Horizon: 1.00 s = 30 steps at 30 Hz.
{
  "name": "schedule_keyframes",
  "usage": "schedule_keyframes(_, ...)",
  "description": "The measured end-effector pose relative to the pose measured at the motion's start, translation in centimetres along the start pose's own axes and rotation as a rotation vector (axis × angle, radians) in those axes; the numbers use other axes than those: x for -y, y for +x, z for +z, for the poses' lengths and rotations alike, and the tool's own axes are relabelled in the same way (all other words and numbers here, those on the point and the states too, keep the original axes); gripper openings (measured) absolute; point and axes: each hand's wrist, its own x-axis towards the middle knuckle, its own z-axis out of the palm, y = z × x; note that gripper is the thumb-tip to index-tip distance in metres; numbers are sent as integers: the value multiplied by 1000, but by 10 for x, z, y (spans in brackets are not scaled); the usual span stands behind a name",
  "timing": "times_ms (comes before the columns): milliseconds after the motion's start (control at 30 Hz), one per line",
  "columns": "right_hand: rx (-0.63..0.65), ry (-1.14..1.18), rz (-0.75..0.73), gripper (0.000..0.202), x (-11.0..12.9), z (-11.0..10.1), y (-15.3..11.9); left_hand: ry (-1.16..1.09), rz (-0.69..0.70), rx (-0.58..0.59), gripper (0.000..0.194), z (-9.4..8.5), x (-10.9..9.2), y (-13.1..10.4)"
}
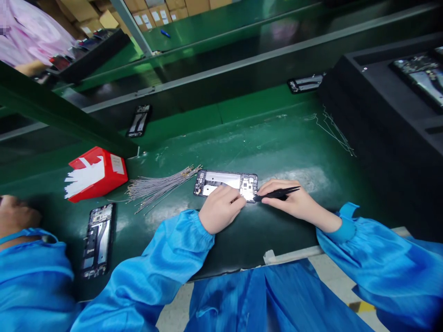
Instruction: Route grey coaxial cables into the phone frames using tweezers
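Observation:
An opened phone body (221,177) lies crosswise on the green bench mat, its inner board (248,184) showing at the right end. My left hand (221,207) rests over the phone's near edge with its fingers curled; whatever its fingertips pinch is hidden. In my right hand (289,198) is a pair of black tweezers (278,192), gripped between thumb and fingers. Their tips meet the phone's lower right corner beside the board. A bundle of thin grey cables (161,186) lies just left of the phone.
A red box (112,173) with white paper strips stands at left, near another opened phone (98,240). More phones lie at the back (139,121) and beside the black tray (377,106). Loose wires (334,129) lie at right. A co-worker's hand (17,216) is far left.

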Motion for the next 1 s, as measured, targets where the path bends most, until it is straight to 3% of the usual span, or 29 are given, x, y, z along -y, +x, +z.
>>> schedule_keyframes(1000,31,-6,-48,9,-1,2,-1,8,-15,30,24,1,-1,0)
